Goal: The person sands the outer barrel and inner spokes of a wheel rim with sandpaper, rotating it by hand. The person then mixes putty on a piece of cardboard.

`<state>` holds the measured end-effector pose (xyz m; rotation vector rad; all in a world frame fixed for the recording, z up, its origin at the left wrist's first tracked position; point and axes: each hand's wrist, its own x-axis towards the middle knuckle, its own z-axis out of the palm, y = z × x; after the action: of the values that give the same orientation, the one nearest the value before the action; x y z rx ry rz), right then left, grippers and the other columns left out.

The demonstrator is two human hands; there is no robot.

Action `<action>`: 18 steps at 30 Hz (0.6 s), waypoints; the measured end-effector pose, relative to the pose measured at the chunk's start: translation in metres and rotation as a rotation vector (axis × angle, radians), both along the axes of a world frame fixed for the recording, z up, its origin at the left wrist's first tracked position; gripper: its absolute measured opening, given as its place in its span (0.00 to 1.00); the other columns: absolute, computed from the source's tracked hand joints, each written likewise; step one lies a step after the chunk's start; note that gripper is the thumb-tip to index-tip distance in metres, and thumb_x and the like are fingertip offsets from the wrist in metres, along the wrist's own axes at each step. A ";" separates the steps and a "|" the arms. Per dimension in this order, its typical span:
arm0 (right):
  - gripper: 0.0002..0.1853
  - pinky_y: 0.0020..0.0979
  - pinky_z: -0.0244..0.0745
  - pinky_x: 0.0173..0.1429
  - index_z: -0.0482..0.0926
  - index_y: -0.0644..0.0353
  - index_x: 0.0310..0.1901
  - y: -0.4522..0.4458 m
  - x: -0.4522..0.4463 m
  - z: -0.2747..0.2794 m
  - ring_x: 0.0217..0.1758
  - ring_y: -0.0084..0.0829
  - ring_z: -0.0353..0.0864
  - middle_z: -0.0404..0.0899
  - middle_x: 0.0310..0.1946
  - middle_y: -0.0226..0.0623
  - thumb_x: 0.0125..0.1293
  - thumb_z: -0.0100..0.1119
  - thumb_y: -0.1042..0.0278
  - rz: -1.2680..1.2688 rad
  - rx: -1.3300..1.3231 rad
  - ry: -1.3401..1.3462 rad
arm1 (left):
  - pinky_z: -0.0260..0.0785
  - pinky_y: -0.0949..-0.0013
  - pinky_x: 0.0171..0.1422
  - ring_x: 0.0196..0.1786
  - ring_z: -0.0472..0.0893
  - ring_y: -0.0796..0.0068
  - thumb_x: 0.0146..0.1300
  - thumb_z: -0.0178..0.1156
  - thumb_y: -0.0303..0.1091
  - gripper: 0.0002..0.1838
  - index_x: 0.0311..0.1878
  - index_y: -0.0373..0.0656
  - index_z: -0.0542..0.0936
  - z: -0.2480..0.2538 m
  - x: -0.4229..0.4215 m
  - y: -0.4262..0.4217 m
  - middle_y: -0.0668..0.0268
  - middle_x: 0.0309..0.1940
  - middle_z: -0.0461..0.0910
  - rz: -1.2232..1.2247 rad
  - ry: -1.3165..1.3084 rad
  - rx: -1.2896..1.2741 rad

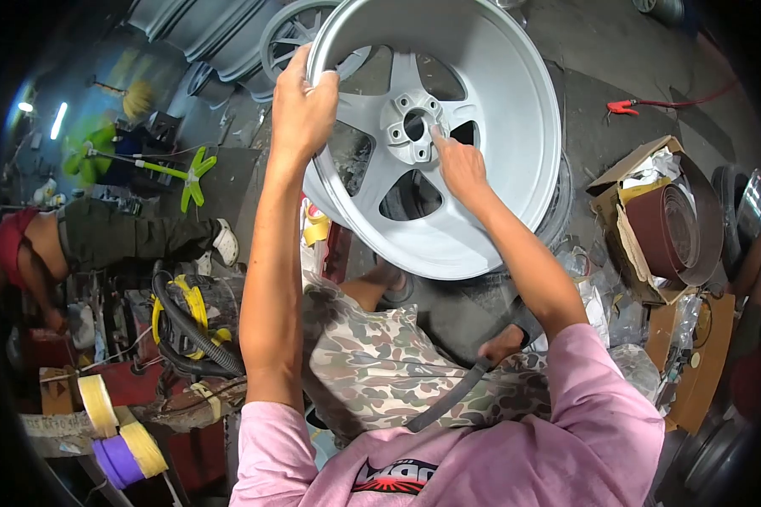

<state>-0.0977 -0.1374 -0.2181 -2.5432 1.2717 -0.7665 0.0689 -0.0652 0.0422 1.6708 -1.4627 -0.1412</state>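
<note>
A bare grey alloy wheel [516, 93] is tilted up in front of me, its five-spoke hollow side facing my camera. My left hand [303, 106] grips its outer lip at the upper left, thumb on the inner side. Inside the barrel, my right hand [462, 166] has its index finger extended against the hub face, beside a bolt hole right of the centre bore. Its other fingers look curled, and anything small under them is hidden. Beneath the wheel, part of a tyre [558, 211] shows.
On the right stands a cardboard box [626, 220] with a brown sandpaper roll [670, 224]. A red clamp with cable [623, 107] lies beyond it. Another wheel [283, 42] rests behind. At left are a black hose [182, 325], tape rolls [118, 460], a green fan [196, 177] and a bending person [101, 237].
</note>
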 end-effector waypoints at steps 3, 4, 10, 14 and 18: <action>0.29 0.48 0.82 0.42 0.74 0.56 0.70 -0.011 0.009 -0.003 0.35 0.49 0.87 0.85 0.37 0.50 0.66 0.53 0.77 -0.016 -0.017 -0.054 | 0.73 0.63 0.46 0.33 0.80 0.66 0.62 0.53 0.32 0.23 0.60 0.35 0.79 0.003 -0.006 0.001 0.56 0.31 0.82 -0.004 -0.050 -0.010; 0.28 0.48 0.81 0.42 0.74 0.54 0.70 -0.016 0.014 -0.005 0.36 0.50 0.87 0.85 0.37 0.49 0.66 0.53 0.76 -0.042 -0.054 -0.072 | 0.73 0.63 0.46 0.33 0.80 0.66 0.62 0.53 0.32 0.23 0.60 0.35 0.79 0.003 -0.006 0.000 0.56 0.31 0.82 -0.010 -0.053 -0.012; 0.24 0.50 0.78 0.45 0.73 0.52 0.71 0.008 -0.002 -0.019 0.42 0.57 0.84 0.84 0.40 0.53 0.75 0.52 0.69 -0.037 0.163 -0.337 | 0.73 0.64 0.43 0.31 0.80 0.69 0.62 0.53 0.32 0.24 0.61 0.36 0.79 -0.003 -0.005 0.002 0.57 0.28 0.81 -0.040 -0.075 -0.068; 0.22 0.54 0.76 0.50 0.75 0.51 0.69 -0.028 0.021 0.002 0.45 0.62 0.82 0.84 0.41 0.59 0.78 0.50 0.59 -0.154 0.201 -0.504 | 0.71 0.73 0.46 0.37 0.76 0.80 0.67 0.56 0.31 0.22 0.63 0.34 0.77 0.004 -0.014 0.004 0.66 0.37 0.82 -0.002 -0.048 0.011; 0.20 0.55 0.77 0.46 0.78 0.54 0.66 -0.031 0.036 0.006 0.42 0.60 0.84 0.84 0.38 0.57 0.76 0.53 0.61 -0.226 0.216 -0.536 | 0.73 0.68 0.45 0.35 0.79 0.74 0.65 0.55 0.32 0.23 0.62 0.36 0.78 0.001 -0.009 0.005 0.61 0.33 0.83 0.006 -0.099 -0.021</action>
<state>-0.0621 -0.1688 -0.2122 -1.8646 1.3647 -1.1821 0.0595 -0.0606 0.0436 1.6854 -1.5271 -0.0399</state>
